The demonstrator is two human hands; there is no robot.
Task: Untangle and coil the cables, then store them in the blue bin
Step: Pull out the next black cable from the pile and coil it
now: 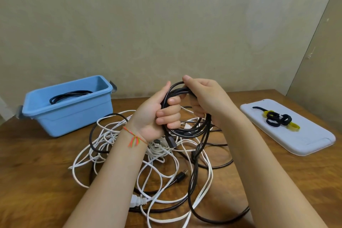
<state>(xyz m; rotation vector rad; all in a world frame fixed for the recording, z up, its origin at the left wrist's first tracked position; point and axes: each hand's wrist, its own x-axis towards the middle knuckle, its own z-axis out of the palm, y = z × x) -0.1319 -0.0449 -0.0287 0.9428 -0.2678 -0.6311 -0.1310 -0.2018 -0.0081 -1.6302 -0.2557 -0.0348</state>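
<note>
At the bottom of the frame, a tangle of white cables (118,146) and black cables (196,177) sprawls over the brown wooden surface (37,172), loops crossing one another. A white plug (137,201) lies at the lower centre, and a small black plug (180,177) sits just above and right of it amid the loops.

Above the tangle, in the middle of the frame, both hands hold a partly wound black coil (187,116) off the surface. The left hand (157,114) has its fingers curled tight around the left side of the bundled loops, a coloured thread bracelet (136,138) at its wrist. The right hand (205,98) grips the coil's top, thumb over the strands. A black connector (171,141) hangs below the left hand, and a loose strand trails from the coil down into the heap.

At the right edge lies a white lid (305,139) carrying black and yellow cable ties (277,118).

Farther back, at the left, the blue bin (74,114) stands open against the wall, with one coiled black cable (70,95) already inside.
</note>
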